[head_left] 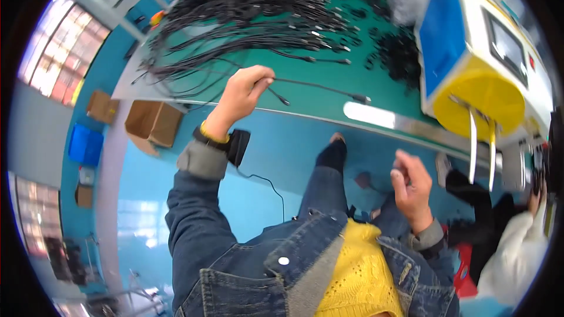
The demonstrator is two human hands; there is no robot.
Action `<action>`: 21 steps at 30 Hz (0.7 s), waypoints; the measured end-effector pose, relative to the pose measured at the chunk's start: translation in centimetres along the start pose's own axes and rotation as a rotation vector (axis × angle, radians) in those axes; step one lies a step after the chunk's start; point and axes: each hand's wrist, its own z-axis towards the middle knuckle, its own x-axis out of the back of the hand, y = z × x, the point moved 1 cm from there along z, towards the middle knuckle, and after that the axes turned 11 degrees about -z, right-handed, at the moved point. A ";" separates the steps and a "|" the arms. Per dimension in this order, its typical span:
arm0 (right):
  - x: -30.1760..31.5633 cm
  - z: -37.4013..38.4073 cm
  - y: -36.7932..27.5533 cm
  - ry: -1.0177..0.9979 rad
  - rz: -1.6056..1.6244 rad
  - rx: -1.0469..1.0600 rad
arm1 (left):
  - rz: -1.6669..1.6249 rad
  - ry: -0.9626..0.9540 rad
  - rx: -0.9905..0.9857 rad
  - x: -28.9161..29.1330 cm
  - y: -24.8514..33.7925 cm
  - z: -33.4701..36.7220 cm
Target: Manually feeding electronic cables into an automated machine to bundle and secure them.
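Observation:
My left hand (245, 89) is closed in a pinch round a black cable (317, 86) over the table's near edge. One plug end of that cable reaches right across the green mat, and a second short end hangs just below my fingers. Behind my hand lies a large heap of black cables (252, 17), many with their metal plugs pointing right. My right hand (412, 188) hovers in front of the table, below the machine. Its fingers are loosely curled with the thumb apart, and nothing shows in them.
At the right of the table stands a white and blue machine (470, 53) with a yellow round front and two prongs jutting out. Small black coils (396, 53) lie beside it. A cardboard box (154, 122) sits on the floor at left. Another person's white sleeve (517, 246) shows at far right.

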 end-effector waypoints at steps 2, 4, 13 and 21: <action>2.7 0.7 -1.9 0.260 -0.247 0.283 | -0.034 -0.051 -0.046 -1.7 4.9 -0.2; 4.6 0.4 -2.5 0.367 -0.409 0.373 | -0.121 -0.106 -0.077 -3.6 8.7 -0.4; 11.3 -5.5 -1.6 0.322 -0.627 0.248 | -0.338 -0.269 -0.269 -10.2 19.9 3.0; 16.8 -5.1 1.8 0.587 -0.864 0.077 | -0.370 -0.107 -0.322 -15.7 24.3 7.9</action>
